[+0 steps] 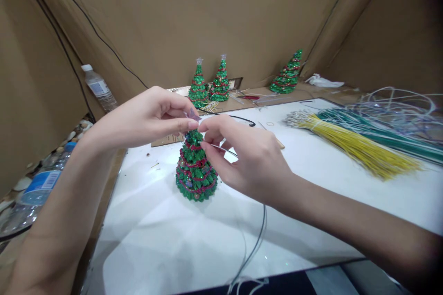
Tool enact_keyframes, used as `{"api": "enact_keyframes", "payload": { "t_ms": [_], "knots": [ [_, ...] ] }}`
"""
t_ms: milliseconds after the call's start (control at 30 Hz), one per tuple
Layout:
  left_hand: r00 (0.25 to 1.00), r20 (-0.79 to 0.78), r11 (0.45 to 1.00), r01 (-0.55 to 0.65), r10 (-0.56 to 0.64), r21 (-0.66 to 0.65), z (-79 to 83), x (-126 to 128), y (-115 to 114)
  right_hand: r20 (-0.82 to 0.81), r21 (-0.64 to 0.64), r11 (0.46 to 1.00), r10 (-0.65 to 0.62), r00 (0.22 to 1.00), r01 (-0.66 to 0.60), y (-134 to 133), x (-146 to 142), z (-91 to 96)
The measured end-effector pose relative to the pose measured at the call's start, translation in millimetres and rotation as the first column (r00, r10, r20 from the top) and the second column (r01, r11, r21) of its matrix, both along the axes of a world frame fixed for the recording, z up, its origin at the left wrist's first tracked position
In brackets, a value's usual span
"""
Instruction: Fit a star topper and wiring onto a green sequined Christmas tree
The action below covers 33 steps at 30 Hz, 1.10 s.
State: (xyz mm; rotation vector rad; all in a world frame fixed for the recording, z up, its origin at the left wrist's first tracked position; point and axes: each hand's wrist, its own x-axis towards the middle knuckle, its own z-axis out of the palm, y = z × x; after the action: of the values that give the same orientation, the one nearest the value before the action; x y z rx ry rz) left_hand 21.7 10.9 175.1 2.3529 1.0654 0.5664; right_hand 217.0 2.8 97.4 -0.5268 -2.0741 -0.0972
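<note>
A small green Christmas tree (196, 170) with red garlands and tiny ornaments stands upright on the white board. Above its tip, my left hand (155, 113) comes in from the left, thumb and fingers pinched on a pale purple star (192, 114). My right hand (247, 156) is at the right side of the treetop, fingertips closed on a thin wire (224, 149). Another length of dark wire (261, 226) hangs below that hand toward the board's front edge. Fingers partly hide the treetop, so whether the star touches it I cannot tell.
Behind stand two star-topped trees (198, 85) and a leaning tree (288, 73). Yellow wires (360, 145) and green wires (380, 131) lie bundled at right on the white board (145, 239). Plastic bottles (100, 86) are at left. Red-handled pliers (249, 97) lie at the back.
</note>
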Motion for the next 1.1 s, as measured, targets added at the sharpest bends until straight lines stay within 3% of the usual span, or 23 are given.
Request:
{"api": "enact_keyframes", "payload": {
  "t_ms": [233, 400, 667, 1100],
  "knots": [
    [1.0, 0.012, 0.999, 0.007, -0.007, 0.038, -1.4, -0.6, 1.6, 0.015, -0.146, 0.989, -0.008, 1.0, 0.01, -1.5, -4.2, 8.8],
    [1.0, -0.006, 0.999, -0.013, 0.013, 0.037, -0.2, 1.0, 0.1, -0.057, -0.227, 0.974, 0.008, 0.998, -0.02, 1.5, -6.2, 5.1],
    [1.0, 0.0, 1.0, -0.011, 0.011, 0.022, -1.4, -0.2, 0.6, -0.055, -0.142, 0.99, -0.004, 0.998, -0.004, 3.6, -3.7, -1.7],
    [1.0, -0.018, 0.999, -0.021, 0.022, 0.048, -2.2, -1.9, 1.6, 0.045, -0.031, 0.992, -0.123, 0.991, 0.125, 0.8, 0.1, -0.5]
  ]
}}
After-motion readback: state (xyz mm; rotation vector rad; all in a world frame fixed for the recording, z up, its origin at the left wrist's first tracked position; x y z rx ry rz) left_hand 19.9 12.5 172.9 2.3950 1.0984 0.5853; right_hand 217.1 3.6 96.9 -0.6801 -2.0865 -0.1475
